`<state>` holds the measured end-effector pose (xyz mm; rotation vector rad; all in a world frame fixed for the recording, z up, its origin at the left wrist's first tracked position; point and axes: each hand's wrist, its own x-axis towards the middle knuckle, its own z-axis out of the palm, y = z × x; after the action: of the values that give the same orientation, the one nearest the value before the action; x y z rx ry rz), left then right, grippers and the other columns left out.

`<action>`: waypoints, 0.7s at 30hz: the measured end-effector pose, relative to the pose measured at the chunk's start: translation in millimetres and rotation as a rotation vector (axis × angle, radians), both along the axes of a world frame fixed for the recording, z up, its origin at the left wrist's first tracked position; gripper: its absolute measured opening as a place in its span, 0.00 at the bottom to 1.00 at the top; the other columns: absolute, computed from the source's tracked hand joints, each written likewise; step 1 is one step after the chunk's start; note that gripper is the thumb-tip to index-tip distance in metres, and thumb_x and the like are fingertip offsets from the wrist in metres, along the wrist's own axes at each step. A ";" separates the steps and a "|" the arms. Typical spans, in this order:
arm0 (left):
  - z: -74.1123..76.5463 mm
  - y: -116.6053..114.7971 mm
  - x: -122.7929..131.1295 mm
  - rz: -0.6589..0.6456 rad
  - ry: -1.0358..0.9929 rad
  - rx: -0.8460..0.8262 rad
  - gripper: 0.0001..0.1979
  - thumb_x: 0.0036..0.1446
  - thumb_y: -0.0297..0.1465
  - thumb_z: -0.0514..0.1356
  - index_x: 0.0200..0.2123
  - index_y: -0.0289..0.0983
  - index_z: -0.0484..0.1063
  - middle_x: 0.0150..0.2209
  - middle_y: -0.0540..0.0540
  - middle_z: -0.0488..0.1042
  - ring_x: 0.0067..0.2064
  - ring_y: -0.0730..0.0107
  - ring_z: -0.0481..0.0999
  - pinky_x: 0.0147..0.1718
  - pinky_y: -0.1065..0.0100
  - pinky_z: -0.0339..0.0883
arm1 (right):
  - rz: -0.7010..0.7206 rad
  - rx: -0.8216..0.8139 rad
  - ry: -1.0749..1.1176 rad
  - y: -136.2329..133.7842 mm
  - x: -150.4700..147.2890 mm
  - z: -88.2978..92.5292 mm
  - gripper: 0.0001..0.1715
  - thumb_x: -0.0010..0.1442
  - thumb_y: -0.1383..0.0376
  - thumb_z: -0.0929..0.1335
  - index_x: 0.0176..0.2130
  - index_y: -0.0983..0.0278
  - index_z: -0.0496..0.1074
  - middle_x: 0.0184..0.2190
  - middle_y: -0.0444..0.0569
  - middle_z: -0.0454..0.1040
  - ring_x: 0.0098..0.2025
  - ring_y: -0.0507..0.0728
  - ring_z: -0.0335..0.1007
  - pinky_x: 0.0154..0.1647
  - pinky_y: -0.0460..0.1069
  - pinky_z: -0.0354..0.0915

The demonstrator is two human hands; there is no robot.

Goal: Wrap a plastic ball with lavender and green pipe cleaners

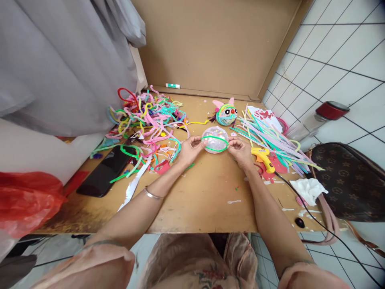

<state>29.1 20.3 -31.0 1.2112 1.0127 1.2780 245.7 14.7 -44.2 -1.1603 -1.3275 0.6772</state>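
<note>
A clear round plastic ball point(215, 133) sits on the table in front of me, between my hands. Around it runs a green pipe cleaner point(215, 137) bent into a loop. My left hand point(192, 150) pinches the loop's left end between thumb and fingertips. At the other end, my right hand point(240, 151) pinches the same pipe cleaner near the ball's right side. Just behind the ball stands a finished-looking ball figure point(226, 114) with pink ears, googly eyes and a red nose, wrapped in coloured strands.
Tangled pipe cleaners point(153, 116) heap up at left, beside a black phone point(104, 171). To the right lie straight pipe cleaners point(270, 136), a yellow glue gun point(264, 158) with a cord, a crumpled tissue point(309, 190) and a brown bag point(345, 180). A glue stick point(172, 86) lies at the back.
</note>
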 end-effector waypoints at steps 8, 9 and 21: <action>-5.5 5.1 -2.8 -0.038 0.009 0.002 0.28 0.36 0.34 0.76 0.41 0.32 0.74 0.41 0.40 0.81 0.43 0.62 0.81 0.51 0.57 0.74 | 0.014 0.001 0.024 -0.2 0.5 -0.1 0.09 0.43 0.60 0.75 0.24 0.60 0.73 0.41 0.51 0.76 0.47 0.59 0.72 0.54 0.57 0.67; -6.3 5.7 -2.8 -0.046 0.006 -0.002 0.29 0.35 0.34 0.76 0.42 0.32 0.73 0.41 0.39 0.81 0.43 0.62 0.81 0.51 0.57 0.74 | 0.017 0.004 0.017 -0.2 0.8 -0.1 0.09 0.43 0.60 0.75 0.24 0.60 0.73 0.41 0.51 0.76 0.47 0.59 0.72 0.54 0.57 0.67; -15.0 8.9 -0.5 -0.048 0.022 0.041 0.32 0.30 0.32 0.78 0.41 0.33 0.71 0.38 0.43 0.79 0.39 0.64 0.81 0.44 0.58 0.77 | -0.029 -0.020 0.044 -1.5 2.6 -0.2 0.08 0.44 0.61 0.73 0.25 0.61 0.71 0.38 0.50 0.79 0.45 0.59 0.76 0.51 0.56 0.70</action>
<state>28.5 29.2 -46.0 1.2761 0.9722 1.2555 248.3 13.2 -44.4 -1.1719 -1.2671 0.6933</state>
